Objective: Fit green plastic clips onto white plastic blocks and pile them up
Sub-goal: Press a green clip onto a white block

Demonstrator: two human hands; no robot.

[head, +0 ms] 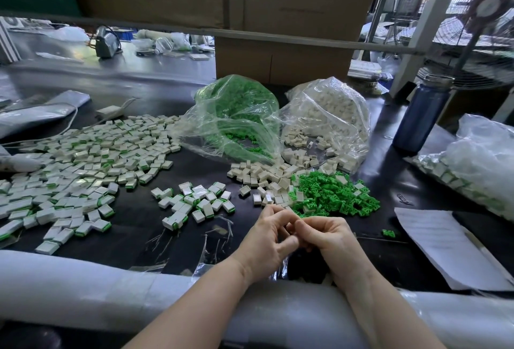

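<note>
Two bare hands are brought together low over a dark, glossy tabletop point(144, 226) in a cluttered workshop. The left hand point(264, 240) and the right hand point(325, 234) are both curled, fingertips meeting between them; whatever small part is pinched there is hidden by the fingers, so what is held cannot be told.

Just beyond the hands, loose green clips point(333, 195) are heaped on the tabletop, touching a scatter of plain white blocks point(267, 176) to their left. Behind these, two clear plastic bags are slumped side by side and spilling open: a bag of green clips point(239, 115) and a bag of white blocks point(328, 115). A single stray clip point(388, 233) is seen apart, right of the hands.

Finished blocks with green edges are spread in a small cluster point(194, 201) left of the hands and in a wide pile point(83, 162) across the left of the tabletop. A white cable point(72, 115) is laid along the far side of that pile.

On the right, a blue bottle point(422, 115) is stood upright, near a sheet of paper point(445, 245) and another filled plastic bag point(478, 159). Large cardboard boxes point(278, 23) are stacked behind the bags, and a standing fan point(489, 12) is seen at the upper right. A pale padded roll point(83, 287) is run along the near edge.
</note>
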